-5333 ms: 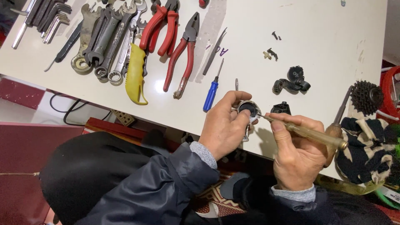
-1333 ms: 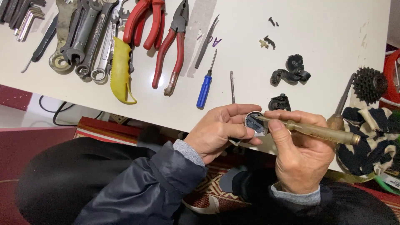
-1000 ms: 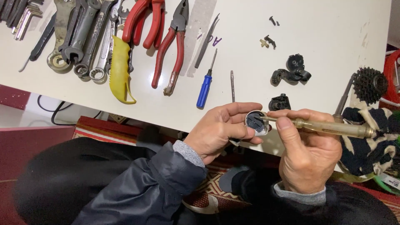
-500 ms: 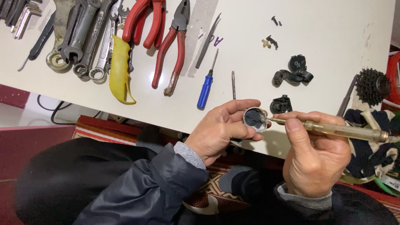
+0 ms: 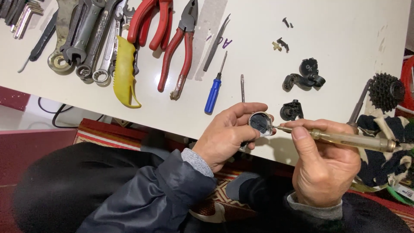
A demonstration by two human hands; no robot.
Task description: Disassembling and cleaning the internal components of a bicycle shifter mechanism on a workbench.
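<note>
Hands are held together at the white tabletop [image 5: 336, 39] edge: small round black-and-silver part [image 5: 260, 123] is pinched by left hand [image 5: 228, 136]; slim amber-handled screwdriver [image 5: 345, 139] is gripped by right hand [image 5: 325, 166], tip touching part. Red patterned rug [image 5: 92, 133] lies below.

- The left hand [image 5: 226, 136] curls inward, thumb and fingers pinched together.
- The right hand [image 5: 324, 166] is closed in a grip, thumb extended along the top.

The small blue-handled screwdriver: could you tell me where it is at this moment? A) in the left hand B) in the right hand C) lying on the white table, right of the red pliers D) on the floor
C: the blue-handled screwdriver lies untouched on the white table, just right of the red pliers.
</note>
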